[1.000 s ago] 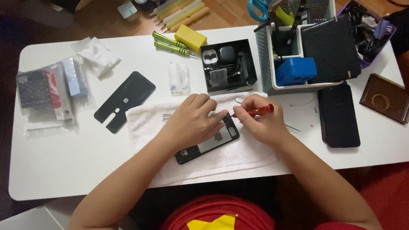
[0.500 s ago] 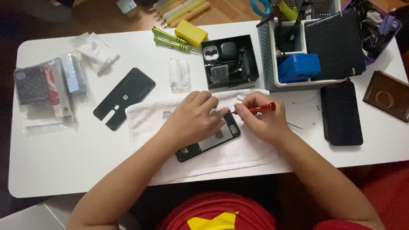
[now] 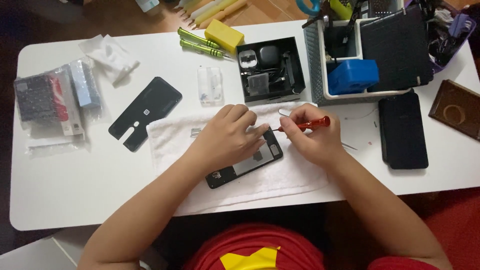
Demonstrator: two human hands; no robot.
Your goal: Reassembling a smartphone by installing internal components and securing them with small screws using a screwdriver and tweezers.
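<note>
Still pinning the opened phone (image 3: 245,165) on the white towel (image 3: 280,182) with left hand (image 3: 227,137), right hand (image 3: 312,142) gripping red screwdriver (image 3: 305,125), tip barely shifted.

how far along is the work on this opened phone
Done: the back cover is off and lies left of the white towel. In hand: the left hand steadies the opened phone while the right hand sets a red screwdriver at its top edge. Left: boards and parts inside remain in place; the phone is uncovered.
</note>
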